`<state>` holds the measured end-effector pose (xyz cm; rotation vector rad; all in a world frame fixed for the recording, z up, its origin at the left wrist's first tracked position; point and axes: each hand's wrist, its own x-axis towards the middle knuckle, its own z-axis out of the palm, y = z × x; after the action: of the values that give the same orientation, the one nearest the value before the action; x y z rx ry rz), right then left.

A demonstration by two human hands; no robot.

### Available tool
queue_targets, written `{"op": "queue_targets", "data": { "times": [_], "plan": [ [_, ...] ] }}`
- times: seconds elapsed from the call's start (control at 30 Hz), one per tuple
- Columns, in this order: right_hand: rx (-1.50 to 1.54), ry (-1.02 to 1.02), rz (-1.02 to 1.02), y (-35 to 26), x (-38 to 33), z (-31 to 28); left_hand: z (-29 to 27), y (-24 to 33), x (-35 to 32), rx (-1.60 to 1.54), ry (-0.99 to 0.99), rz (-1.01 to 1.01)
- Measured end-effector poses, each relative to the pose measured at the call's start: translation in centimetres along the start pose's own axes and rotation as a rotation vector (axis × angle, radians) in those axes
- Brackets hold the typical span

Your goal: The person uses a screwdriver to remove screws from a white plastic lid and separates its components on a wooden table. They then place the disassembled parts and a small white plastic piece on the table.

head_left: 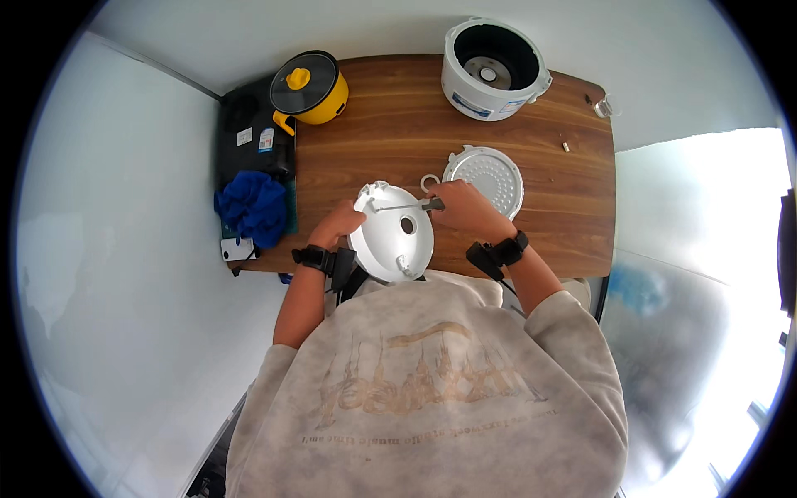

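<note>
Near the table's front edge is a white oval plastic lid shell (383, 242) with a round hole, its hollow side up. My left hand (339, 221) grips the shell's left rim, fingers closed on it. In my closed right hand (466, 207) is a screwdriver (400, 207), its thin shaft lying leftward across the shell. Its tip is near the fittings at the shell's upper left; whether it touches them I cannot tell. Just beyond my right hand lies a round, dimpled white inner lid plate (486, 176), partly covered by the hand. Beside it is a small white ring (423, 181).
A white rice cooker body (490, 104), lidless, stands at the back. Back left is a yellow electric pot (329, 106) with a dark lid. A blue cloth (253, 209) lies at the left by a black case (256, 155). A small clear glass item (604, 108) sits at the far right corner.
</note>
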<state>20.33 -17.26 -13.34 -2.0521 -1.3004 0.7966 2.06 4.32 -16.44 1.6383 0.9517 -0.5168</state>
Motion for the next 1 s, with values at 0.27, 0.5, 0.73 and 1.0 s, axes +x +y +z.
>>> {"op": "queue_targets", "data": {
  "times": [0.27, 0.5, 0.73, 1.0],
  "plan": [
    [0.204, 0.077, 0.259, 0.4, -1.9, 2.1, 0.3, 0.9, -0.3, -0.004, 0.003, 0.002],
    [0.297, 0.089, 0.279, 0.7, -2.1, 2.9, 0.2, 2.0, -1.2, 0.024, 0.001, -0.029],
    [0.263, 0.085, 0.273, 0.6, -2.1, 2.9, 0.3, 1.6, -0.9, 0.007, 0.001, -0.029],
    [0.322, 0.114, 0.301, 0.2, -2.1, 2.5, 0.2, 0.2, 0.4, -0.009, -0.007, -0.004]
  ]
}}
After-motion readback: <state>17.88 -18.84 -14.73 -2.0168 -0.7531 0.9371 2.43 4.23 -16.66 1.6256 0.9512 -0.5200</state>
